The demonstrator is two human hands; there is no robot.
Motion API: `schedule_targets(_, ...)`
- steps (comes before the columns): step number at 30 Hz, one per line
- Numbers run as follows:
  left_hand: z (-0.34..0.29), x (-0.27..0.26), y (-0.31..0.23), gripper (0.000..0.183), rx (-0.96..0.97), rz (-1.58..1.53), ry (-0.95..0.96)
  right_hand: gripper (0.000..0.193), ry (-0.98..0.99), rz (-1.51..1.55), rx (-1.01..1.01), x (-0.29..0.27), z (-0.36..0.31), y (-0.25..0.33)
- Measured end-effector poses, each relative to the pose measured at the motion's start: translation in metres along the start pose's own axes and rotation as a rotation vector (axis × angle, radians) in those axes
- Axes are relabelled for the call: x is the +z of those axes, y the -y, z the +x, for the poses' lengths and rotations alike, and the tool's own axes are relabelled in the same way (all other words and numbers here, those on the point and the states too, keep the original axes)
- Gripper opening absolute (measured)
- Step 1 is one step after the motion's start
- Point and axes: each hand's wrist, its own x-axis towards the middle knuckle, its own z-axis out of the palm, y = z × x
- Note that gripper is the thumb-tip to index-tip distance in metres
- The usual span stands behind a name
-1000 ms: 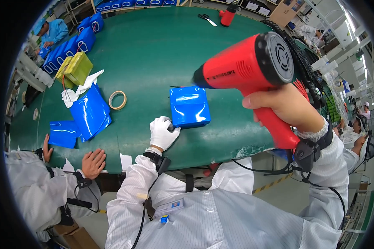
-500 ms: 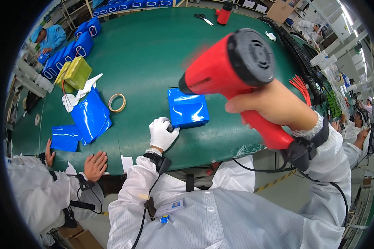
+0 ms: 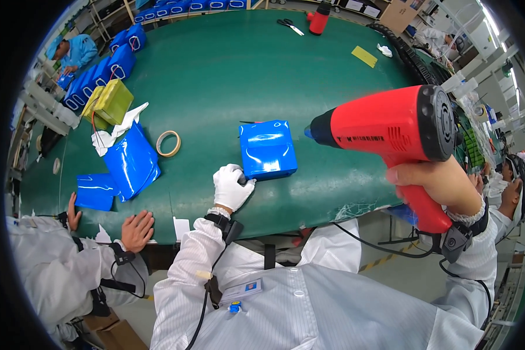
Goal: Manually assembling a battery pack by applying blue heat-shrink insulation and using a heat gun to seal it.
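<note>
On the green table sits a shiny blue film-wrapped battery pack (image 3: 268,144). My left hand (image 3: 232,186), in a white glove, has its fingers curled against the pack's near left corner. A red and black heat gun (image 3: 385,122) is gripped by its handle in my bare right hand (image 3: 434,182). Its dark nozzle points left, toward the pack, with a gap between them and the gun raised above the table. A thin dark stick-like thing (image 3: 250,122) shows at the pack's far left edge.
Left of the pack lie a tape roll (image 3: 168,143), blue film sleeves (image 3: 131,166) and yellow packs (image 3: 113,102). A co-worker's hand (image 3: 137,231) rests on the near left edge. Scissors (image 3: 290,26), another red heat gun (image 3: 319,18) and a yellow sheet (image 3: 364,56) lie farther back.
My right hand has swung the heat gun to the right and lower, away from over the pack. The yellow sheet has come into sight. My left hand stays at the pack's corner.
</note>
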Motion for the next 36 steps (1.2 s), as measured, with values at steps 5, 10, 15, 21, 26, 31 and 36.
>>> schedule_targets(5, 0.001, 0.000, -0.001, 0.031, -0.012, 0.002, 0.016, 0.038, 0.051, 0.032, -0.069, 0.008, -0.006, 0.005)
schedule_targets(10, -0.001, -0.001, 0.001, 0.031, -0.010, 0.009, -0.002, 0.035, 0.125, -0.084, -0.089, 0.023, 0.000, 0.024)
schedule_targets(15, 0.001, -0.002, -0.002, 0.031, -0.020, -0.003, 0.012, 0.024, 0.172, -0.007, -0.217, 0.038, 0.007, 0.044)
schedule_targets(21, 0.000, 0.001, 0.000, 0.031, -0.023, -0.014, 0.005, 0.023, 0.202, -0.041, -0.269, 0.053, 0.015, 0.053)
schedule_targets(26, 0.000, 0.000, -0.001, 0.031, -0.017, -0.020, -0.012, 0.021, 0.213, -0.014, -0.246, 0.046, 0.016, 0.044)
schedule_targets(31, 0.000, -0.001, -0.001, 0.031, -0.023, -0.016, 0.005, 0.031, 0.061, 0.074, -0.133, 0.022, 0.016, 0.021)
schedule_targets(36, 0.001, -0.001, -0.001, 0.032, -0.007, -0.004, 0.002, 0.038, 0.036, 0.137, -0.082, 0.002, 0.008, -0.002)
